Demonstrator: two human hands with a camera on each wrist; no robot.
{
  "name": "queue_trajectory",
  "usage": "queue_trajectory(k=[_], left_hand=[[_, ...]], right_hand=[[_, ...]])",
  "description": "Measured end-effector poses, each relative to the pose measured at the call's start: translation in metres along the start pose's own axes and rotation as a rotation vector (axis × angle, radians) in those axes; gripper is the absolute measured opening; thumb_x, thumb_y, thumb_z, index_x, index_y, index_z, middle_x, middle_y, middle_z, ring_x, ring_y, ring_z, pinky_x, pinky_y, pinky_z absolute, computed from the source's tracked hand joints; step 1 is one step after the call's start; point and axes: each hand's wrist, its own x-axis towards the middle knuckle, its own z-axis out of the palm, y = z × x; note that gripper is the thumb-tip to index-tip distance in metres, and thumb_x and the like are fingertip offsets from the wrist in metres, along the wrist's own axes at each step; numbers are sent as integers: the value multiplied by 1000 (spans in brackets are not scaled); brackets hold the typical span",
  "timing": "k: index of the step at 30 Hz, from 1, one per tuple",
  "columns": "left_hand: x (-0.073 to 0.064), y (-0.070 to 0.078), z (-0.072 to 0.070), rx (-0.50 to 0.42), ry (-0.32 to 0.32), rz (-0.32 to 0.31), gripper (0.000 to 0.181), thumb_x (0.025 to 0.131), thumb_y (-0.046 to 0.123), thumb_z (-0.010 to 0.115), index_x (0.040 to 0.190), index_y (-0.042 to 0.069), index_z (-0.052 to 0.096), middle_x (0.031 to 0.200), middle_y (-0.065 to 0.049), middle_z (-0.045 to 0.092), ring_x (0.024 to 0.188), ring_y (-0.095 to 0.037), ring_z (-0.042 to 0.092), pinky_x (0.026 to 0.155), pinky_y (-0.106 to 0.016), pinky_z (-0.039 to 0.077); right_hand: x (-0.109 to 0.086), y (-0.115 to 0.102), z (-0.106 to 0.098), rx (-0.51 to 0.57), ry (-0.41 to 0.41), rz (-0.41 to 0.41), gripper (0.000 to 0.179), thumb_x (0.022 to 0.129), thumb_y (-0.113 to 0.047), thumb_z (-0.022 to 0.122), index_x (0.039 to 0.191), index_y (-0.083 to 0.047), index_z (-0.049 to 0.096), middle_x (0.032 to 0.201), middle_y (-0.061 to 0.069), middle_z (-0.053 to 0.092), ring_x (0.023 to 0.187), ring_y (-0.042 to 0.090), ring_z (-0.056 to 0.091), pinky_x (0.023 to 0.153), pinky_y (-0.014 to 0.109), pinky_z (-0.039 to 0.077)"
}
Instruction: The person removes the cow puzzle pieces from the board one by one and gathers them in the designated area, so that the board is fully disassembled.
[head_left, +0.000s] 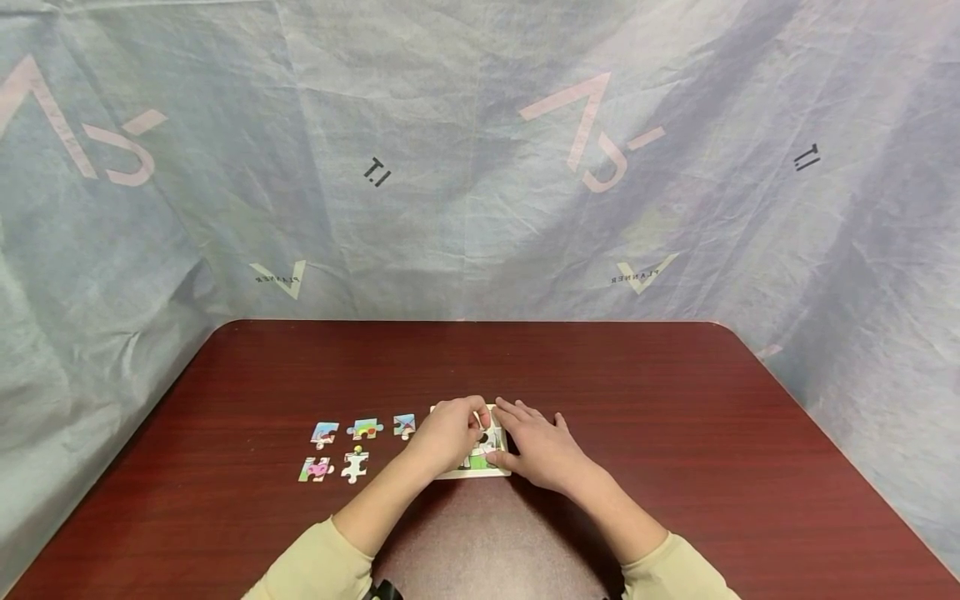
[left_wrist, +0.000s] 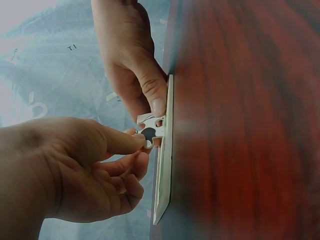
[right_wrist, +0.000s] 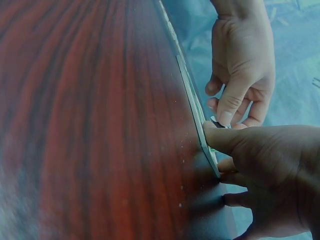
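My left hand (head_left: pixel 442 435) is over the left part of a small light-rimmed puzzle board (head_left: pixel 486 473). Between thumb and fingers it pinches a white puzzle piece (left_wrist: pixel 149 133) with a black patch, tilted up from the board in the left wrist view. My right hand (head_left: pixel 543 448) lies along the board's right side, fingers spread and fairly straight. Its thumb (left_wrist: pixel 157 105) rests on the board's near part, close beside the pinched piece. Green and white picture parts show on the board between the hands; the rest is hidden under them.
Left of the board lie several loose puzzle pieces: a blue one (head_left: pixel 325 432), a green-and-yellow one (head_left: pixel 365 429), another blue one (head_left: pixel 404 424), a pink-and-green one (head_left: pixel 316 469) and a white one (head_left: pixel 355 466). The dark red table (head_left: pixel 675 467) ends at a hanging grey cloth (head_left: pixel 465 208).
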Motion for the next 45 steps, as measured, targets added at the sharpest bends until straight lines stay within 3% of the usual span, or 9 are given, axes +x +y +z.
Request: queue_trajectory(k=[13,29,45], left_hand=[[-1,-2,-3,-51,15,1,13,95,-3,63,95,9,62,73,1,57,56,-9,47,51,-23,39],[-10,-22,-16,-117,25,-42,12,94,-2,65,93,10,62,75,0,58,55,-11,47,50,-26,40],[-21,-37,-31,-89,41,-83,11,95,0,65,93,10,63,76,0,58,62,-14,49,58,-30,41]], right_hand=[[0,-1,0,6,-7,4,70,94,-46,70,150,-10,49,157,6,42,144,34,38,102,76,27],[1,0,0,13,-1,8,70,93,-47,70,149,-10,50,157,5,42,144,35,37,103,75,27],[1,1,1,3,-1,2,70,94,-47,69,150,-11,49,158,5,41,144,34,37,104,75,27]])
